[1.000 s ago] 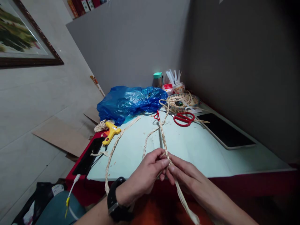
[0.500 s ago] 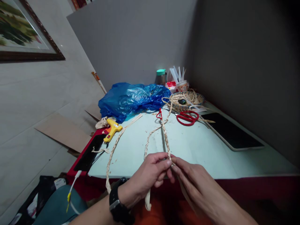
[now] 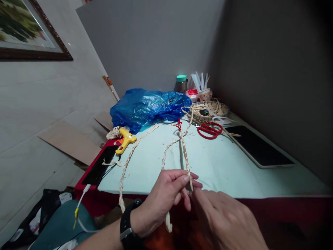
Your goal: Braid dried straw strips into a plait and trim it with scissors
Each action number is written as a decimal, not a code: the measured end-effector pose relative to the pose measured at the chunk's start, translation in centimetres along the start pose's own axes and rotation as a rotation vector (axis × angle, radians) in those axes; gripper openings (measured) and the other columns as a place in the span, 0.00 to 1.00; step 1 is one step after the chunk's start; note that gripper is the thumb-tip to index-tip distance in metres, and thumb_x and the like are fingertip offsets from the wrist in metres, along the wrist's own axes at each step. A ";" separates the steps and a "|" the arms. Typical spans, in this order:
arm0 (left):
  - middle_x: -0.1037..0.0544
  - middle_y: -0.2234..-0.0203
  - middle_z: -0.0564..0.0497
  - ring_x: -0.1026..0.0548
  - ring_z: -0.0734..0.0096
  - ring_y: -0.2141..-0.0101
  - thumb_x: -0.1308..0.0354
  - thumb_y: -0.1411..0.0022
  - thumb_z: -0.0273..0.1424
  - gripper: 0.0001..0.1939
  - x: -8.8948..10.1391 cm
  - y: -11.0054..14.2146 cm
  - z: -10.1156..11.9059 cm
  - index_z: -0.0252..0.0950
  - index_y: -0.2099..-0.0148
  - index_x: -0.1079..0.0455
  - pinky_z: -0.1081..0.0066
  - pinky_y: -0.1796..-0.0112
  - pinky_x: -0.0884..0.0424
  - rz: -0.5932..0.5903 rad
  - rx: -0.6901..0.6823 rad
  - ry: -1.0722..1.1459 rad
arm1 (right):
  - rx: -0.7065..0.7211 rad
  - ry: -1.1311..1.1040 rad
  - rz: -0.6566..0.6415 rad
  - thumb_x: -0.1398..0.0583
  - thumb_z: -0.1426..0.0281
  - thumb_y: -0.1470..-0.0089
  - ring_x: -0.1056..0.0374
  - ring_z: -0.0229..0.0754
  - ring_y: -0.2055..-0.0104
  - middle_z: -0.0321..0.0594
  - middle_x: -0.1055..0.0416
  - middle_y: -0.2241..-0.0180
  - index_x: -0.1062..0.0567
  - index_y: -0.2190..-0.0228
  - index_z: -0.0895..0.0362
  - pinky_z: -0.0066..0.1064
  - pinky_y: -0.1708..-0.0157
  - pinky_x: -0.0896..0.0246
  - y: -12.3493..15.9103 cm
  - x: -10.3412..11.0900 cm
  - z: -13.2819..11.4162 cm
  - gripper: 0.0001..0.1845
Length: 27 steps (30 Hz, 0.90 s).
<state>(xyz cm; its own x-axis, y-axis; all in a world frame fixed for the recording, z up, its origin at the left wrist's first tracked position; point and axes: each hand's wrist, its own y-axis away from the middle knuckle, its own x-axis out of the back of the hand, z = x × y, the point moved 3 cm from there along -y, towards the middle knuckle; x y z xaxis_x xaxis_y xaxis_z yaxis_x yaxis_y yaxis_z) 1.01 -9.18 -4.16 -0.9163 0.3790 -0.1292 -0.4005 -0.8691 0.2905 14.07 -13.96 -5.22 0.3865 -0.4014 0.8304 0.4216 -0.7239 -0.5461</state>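
A pale straw braid runs toward me from a red tie on the table. My left hand, with a black watch on its wrist, pinches the braid near its lower end between thumb and forefinger. Just below that pinch, my right hand is closed, its fingertips beside a loose strand at the braid's end; its grip is partly hidden. Another length of braid crosses under the first and passes behind my left hand. Farther left, a separate braid hangs over the table's front edge.
Red-handled scissors and a dark tablet lie on the right. A yellow glue gun sits left, near a black power bank or phone. At the back are a blue plastic bag, a woven basket, and a bottle.
My right hand has drawn down and turned, its knuckles now facing up. The left hand keeps its pinch on the braid while its other fingers extend more. The view has shifted slightly.
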 end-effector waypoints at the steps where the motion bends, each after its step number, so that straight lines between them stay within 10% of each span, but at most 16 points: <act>1: 0.22 0.75 0.47 0.35 0.83 0.85 0.46 0.36 0.37 0.16 0.0 0.1 -0.1 0.29 0.57 0.25 0.76 0.82 0.54 -0.023 -0.007 0.027 | 0.031 0.018 0.009 0.50 0.81 0.47 0.34 0.42 0.79 0.37 0.30 0.79 0.28 0.69 0.56 0.34 0.77 0.46 0.0 0.0 -0.3 0.13; 10: 0.26 0.74 0.49 0.48 0.87 0.84 0.44 0.38 0.28 0.08 0.6 0.1 0.2 0.28 0.61 0.27 0.80 0.82 0.54 -0.051 -0.025 0.182 | -0.247 -0.387 -0.043 0.50 0.66 0.36 0.30 0.41 0.67 0.40 0.27 0.66 0.29 0.60 0.53 0.31 0.68 0.38 -1.3 1.6 3.2 0.10; 15: 0.32 0.77 0.55 0.54 0.87 0.84 0.44 0.37 0.31 0.09 0.8 0.0 0.2 0.29 0.62 0.29 0.78 0.83 0.62 -0.050 0.051 0.270 | -0.350 -0.529 -0.360 0.53 0.62 0.35 0.33 0.40 0.71 0.37 0.28 0.70 0.30 0.66 0.53 0.31 0.70 0.40 -2.9 -0.1 5.0 0.15; 27: 0.37 0.85 0.58 0.53 0.87 0.88 0.44 0.46 0.35 0.10 1.2 -2.8 2.0 0.32 0.72 0.32 0.75 0.84 0.63 0.008 0.242 0.065 | -0.252 -0.233 -0.472 0.52 0.67 0.37 0.37 0.39 0.75 0.38 0.30 0.77 0.30 0.71 0.55 0.29 0.73 0.49 -11.9 -0.4 12.2 0.15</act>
<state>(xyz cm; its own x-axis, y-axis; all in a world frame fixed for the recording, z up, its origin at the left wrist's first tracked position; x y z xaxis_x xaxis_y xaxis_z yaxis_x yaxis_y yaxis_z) 1.05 -5.64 -3.27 -0.9205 0.3447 -0.1840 -0.3892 -0.7674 0.5095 18.88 1.65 -0.43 0.3864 0.1108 0.9156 0.3948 -0.9171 -0.0556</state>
